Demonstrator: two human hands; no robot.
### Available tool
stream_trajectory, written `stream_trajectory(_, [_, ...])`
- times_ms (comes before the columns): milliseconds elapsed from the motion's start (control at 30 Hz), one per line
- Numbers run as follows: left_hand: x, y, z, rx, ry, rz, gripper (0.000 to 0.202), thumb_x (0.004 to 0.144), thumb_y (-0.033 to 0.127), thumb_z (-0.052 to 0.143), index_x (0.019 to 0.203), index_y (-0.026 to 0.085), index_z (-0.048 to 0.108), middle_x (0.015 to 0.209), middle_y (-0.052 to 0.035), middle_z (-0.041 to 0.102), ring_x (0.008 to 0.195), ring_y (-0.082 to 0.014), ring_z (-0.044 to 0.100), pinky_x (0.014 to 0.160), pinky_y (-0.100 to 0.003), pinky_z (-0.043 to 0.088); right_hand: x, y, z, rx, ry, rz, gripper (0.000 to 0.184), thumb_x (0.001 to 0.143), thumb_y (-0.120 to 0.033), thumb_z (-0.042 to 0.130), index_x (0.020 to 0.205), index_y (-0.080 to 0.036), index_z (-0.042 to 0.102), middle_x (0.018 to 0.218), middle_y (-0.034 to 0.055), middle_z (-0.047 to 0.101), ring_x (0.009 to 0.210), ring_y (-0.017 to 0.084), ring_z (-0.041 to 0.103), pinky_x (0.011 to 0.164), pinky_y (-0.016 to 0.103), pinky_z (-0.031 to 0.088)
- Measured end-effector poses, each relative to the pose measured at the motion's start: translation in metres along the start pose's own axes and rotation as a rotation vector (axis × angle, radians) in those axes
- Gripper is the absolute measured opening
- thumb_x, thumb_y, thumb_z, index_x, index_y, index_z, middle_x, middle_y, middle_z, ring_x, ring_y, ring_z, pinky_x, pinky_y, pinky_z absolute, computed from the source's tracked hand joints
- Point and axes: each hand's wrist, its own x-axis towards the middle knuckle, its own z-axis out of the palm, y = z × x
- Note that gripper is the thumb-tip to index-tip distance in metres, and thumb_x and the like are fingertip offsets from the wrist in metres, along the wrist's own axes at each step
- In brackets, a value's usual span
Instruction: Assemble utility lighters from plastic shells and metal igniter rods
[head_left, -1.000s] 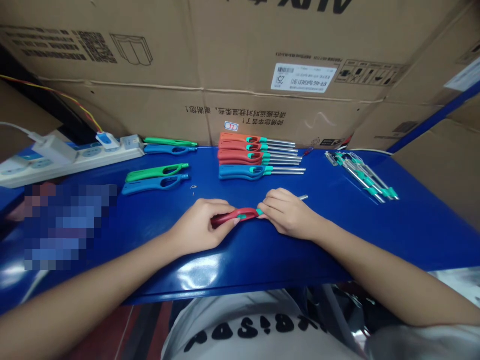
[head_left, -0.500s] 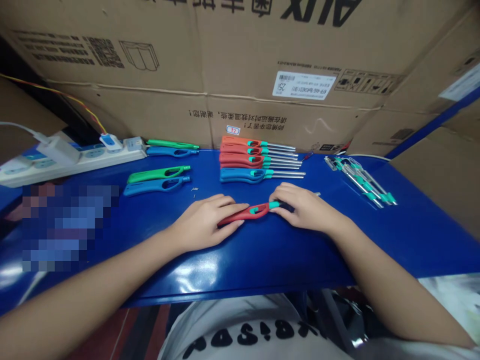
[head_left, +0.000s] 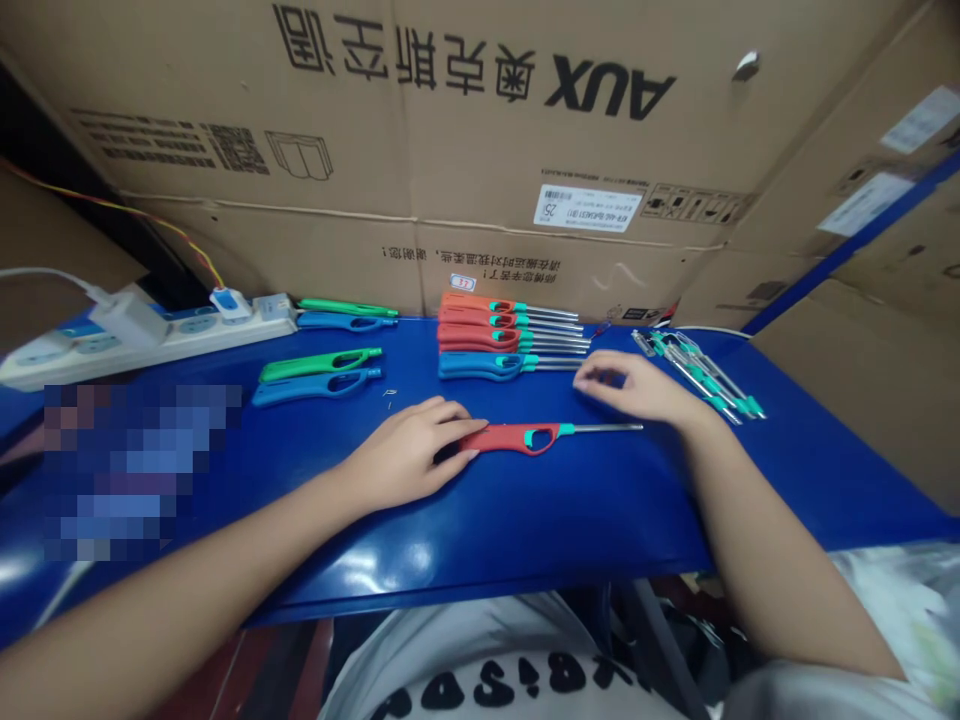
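Observation:
A red lighter (head_left: pixel 504 437) with a long metal rod lies flat on the blue table, its teal collar and rod pointing right. My left hand (head_left: pixel 409 450) is closed around the rear end of its handle, fingers on top and thumb along the near side. Off the lighter, my right hand (head_left: pixel 637 385) hovers just beyond the rod, fingers loosely curved and with nothing visible in them. Behind, a row of assembled lighters in red and orange, with a blue lighter (head_left: pixel 480 366) nearest, points its rods the same way. My right fingertips are close to those rods' ends.
Rods with teal collars (head_left: pixel 705 375) lie in a pile at the right. On the left are green handles (head_left: pixel 319 366) and blue handles (head_left: pixel 315 386) without rods, plus tiny metal bits (head_left: pixel 389 393). A power strip (head_left: pixel 150 335) and a large cardboard box (head_left: pixel 480 180) stand behind.
My right hand has let go of the lighter's front end and moved up and to the right, uncovering the rod. My left hand keeps its hold. The camera view has tilted slightly up.

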Motion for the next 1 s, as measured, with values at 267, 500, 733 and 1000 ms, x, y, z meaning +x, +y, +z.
stream_trajectory(267, [-0.002, 0.003, 0.003, -0.005, 0.017, 0.005, 0.036, 0.100, 0.032, 0.058, 0.134, 0.021, 0.064, 0.120, -0.0093, 0.068, 0.109, -0.0239, 0.063, 0.093, -0.037, 0.053, 0.030, 0.077, -0.021, -0.781, 0.187, 0.169, 0.050, 0.085, -0.012, 0.050, 0.132, -0.019, 0.067, 0.136, 0.0181, 0.063, 0.106, 0.034, 0.057, 0.081, 0.046, 0.046])
stream_trajectory(500, [-0.003, 0.001, 0.005, -0.053, 0.001, -0.026, 0.037, 0.098, 0.033, 0.064, 0.133, 0.019, 0.066, 0.115, -0.0083, 0.069, 0.108, -0.0241, 0.064, 0.093, -0.038, 0.053, 0.046, 0.079, -0.046, -0.949, -0.156, 0.053, 0.031, 0.093, -0.015, 0.049, 0.110, -0.014, 0.074, 0.120, 0.0166, 0.071, 0.110, 0.028, 0.056, 0.082, 0.036, 0.037])
stream_trajectory(733, [-0.003, 0.001, 0.006, -0.056, 0.001, -0.022, 0.037, 0.098, 0.033, 0.062, 0.133, 0.020, 0.065, 0.116, -0.0081, 0.068, 0.108, -0.0244, 0.064, 0.093, -0.037, 0.053, 0.039, 0.081, -0.073, -1.004, -0.163, 0.144, 0.021, 0.088, -0.021, 0.055, 0.098, -0.015, 0.072, 0.101, 0.0155, 0.075, 0.098, 0.028, 0.060, 0.074, 0.035, 0.037])
stream_trajectory(1000, [0.001, 0.005, 0.005, -0.048, 0.012, 0.003, 0.033, 0.098, 0.029, 0.061, 0.128, 0.018, 0.068, 0.117, -0.0093, 0.069, 0.107, -0.0253, 0.064, 0.093, -0.038, 0.054, 0.048, 0.004, -0.058, -0.509, 0.548, -0.011, 0.024, 0.094, -0.030, 0.049, 0.101, -0.019, 0.069, 0.100, 0.0145, 0.071, 0.093, 0.027, 0.064, 0.080, 0.039, 0.049])
